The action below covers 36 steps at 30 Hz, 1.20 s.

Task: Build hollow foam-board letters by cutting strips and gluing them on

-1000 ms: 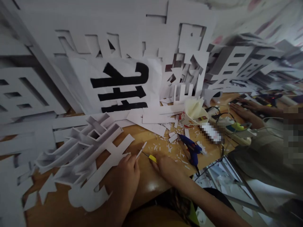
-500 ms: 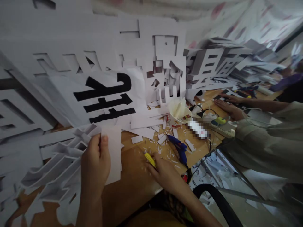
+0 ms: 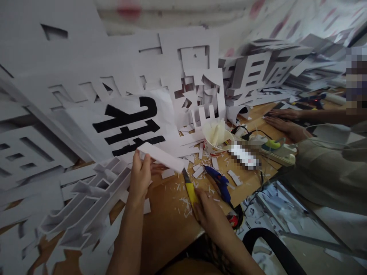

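A white board strip is gripped by my left hand, its long side slanting down to the right. My right hand is closed round a yellow utility knife. The knife's dark blade points up and touches or nearly touches the strip's right end. Left of my hands lies a white built-up letter frame with raised walls. Behind the strip stands a white sheet with a black printed character.
A blue glue gun lies right of the knife, beside a paper bowl, cables and white scraps. Cut-out boards lean at the back. Another person's hands rest on the table at right. A black chair arm curves at lower right.
My left hand has moved right and tilted the strip from upright to slanting. The knife in my right hand now has its blade at the strip's end. The view has shifted slightly.
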{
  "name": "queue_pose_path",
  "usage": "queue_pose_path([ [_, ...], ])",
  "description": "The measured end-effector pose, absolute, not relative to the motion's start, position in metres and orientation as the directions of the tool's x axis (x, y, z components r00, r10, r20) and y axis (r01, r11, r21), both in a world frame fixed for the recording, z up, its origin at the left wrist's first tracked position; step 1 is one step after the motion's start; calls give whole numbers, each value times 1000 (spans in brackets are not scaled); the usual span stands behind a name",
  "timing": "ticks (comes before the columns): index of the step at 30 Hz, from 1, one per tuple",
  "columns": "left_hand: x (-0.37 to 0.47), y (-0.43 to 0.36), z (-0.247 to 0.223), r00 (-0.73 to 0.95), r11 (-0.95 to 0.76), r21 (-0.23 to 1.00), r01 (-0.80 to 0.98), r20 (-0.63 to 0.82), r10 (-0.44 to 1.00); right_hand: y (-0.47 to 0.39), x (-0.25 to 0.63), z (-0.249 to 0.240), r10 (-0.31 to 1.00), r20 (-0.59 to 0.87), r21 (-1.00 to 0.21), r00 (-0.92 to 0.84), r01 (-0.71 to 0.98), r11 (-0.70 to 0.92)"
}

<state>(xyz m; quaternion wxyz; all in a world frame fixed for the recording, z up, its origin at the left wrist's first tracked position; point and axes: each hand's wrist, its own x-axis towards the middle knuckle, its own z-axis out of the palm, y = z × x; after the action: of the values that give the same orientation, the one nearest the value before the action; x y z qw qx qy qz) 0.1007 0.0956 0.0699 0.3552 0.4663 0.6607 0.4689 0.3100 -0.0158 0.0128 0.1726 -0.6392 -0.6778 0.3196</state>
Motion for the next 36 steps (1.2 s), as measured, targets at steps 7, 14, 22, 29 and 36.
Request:
queue_pose_path([
  [7, 112, 88, 33, -247, 83, 753, 652, 108, 963, -23, 313, 22, 961, -242, -600, -135, 799, -38],
  [14, 118, 73, 11, -195, 78, 624, 778, 121, 973, -18, 319, 15, 960, -214, -513, -183, 857, 49],
  [22, 79, 23, 39, -100, -1, 644, 765, 120, 988, -21, 302, 19, 986, 99, -702, -132, 694, 163],
  [29, 51, -42, 79, 111, -146, 700, 699, 96, 989, -8, 253, 36, 812, 93, -678, -576, 561, 476],
  [36, 26, -58, 28, -76, -99, 619, 779, 251, 965, -15, 222, 38, 781, -121, -630, -613, 655, 417],
])
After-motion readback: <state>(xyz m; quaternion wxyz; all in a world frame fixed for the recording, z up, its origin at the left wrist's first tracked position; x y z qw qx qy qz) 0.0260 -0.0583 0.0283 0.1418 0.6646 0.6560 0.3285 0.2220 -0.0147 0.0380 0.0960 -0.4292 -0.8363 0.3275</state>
